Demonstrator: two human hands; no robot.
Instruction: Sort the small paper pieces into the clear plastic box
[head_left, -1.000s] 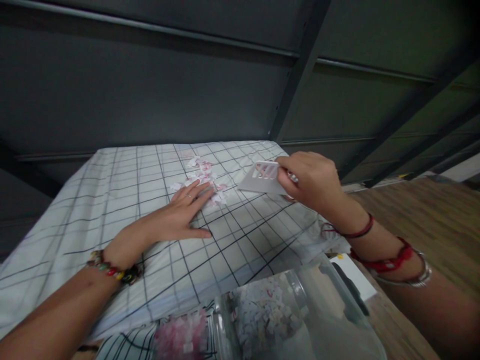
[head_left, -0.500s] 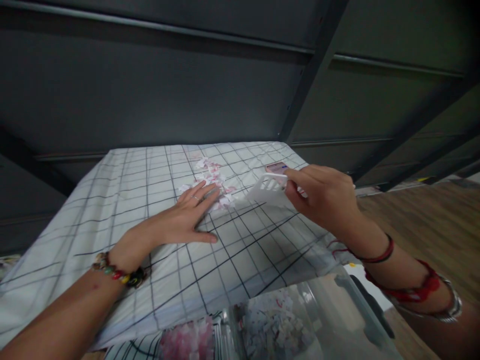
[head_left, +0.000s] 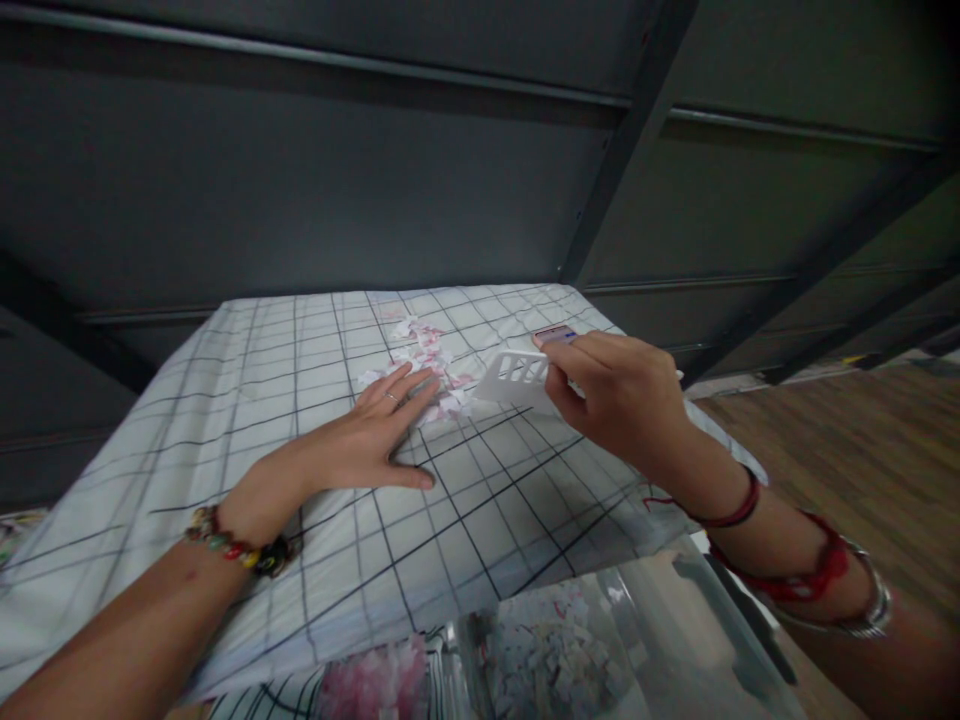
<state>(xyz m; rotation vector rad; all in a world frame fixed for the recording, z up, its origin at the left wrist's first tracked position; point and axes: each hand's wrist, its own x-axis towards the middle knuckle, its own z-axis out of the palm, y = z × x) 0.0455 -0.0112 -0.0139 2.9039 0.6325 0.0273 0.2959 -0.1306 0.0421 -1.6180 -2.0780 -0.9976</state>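
My left hand (head_left: pixel 375 425) lies spread on the checked tablecloth (head_left: pixel 480 490), its fingers against the near left side of a heap of small paper scraps (head_left: pixel 429 352), white with pink and red marks. My right hand (head_left: pixel 619 385) grips a white plastic scraper (head_left: pixel 517 380) with slots along its top. The scraper is tilted, with its lower edge close to the right side of the scraps. Behind the right hand's fingertips lies a phone-like flat thing (head_left: pixel 553 335), partly hidden. My right fingers cover part of the scraper.
At the table's front edge is a clear plastic bin (head_left: pixel 712 620) holding pale paper scraps (head_left: pixel 559 650). Pink pieces (head_left: pixel 379 675) lie in a clear container to its left. A grey panelled wall (head_left: pixel 315 180) stands behind the table; wooden floor (head_left: pixel 847 430) shows at right.
My right hand has moved left with the scraper, bringing it nearer to the paper scraps. My left hand has stayed almost in place.
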